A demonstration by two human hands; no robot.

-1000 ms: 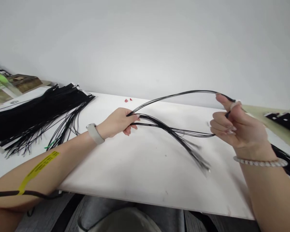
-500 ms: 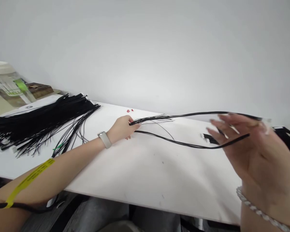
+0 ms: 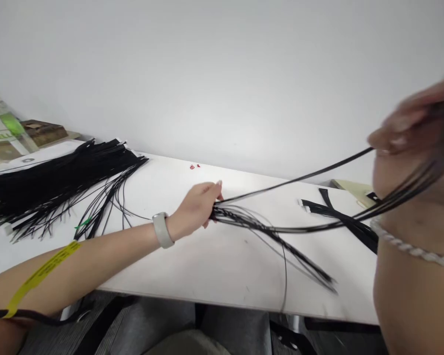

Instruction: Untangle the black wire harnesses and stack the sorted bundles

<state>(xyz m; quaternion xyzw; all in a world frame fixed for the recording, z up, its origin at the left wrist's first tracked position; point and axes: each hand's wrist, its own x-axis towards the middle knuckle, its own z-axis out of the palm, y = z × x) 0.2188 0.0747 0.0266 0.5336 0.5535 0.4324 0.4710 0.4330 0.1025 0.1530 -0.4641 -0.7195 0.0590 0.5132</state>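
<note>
Mid-table, my left hand (image 3: 198, 206) is closed around a bundle of thin black wires (image 3: 247, 223). Loose wire ends fan out from it toward the table's front right. Two strands of the bundle stretch rightward and upward to my right hand (image 3: 410, 133), raised at the right edge of the view. Its fingers are bent around the black wires, blurred by motion and partly cut off by the frame. More black wires with white connectors (image 3: 336, 214) lie on the table beneath that right arm.
A large heap of black wires (image 3: 66, 180) covers the table's left side, with a green tie (image 3: 83, 223) near it. Small red pieces (image 3: 194, 166) lie toward the wall. A clear plastic container (image 3: 7, 130) and a brown box (image 3: 44, 132) stand at far left.
My right hand has risen and moved right, bending the wires upward. The loose wire ends now hang toward the front right. My left hand sits slightly farther right and lower in view.
</note>
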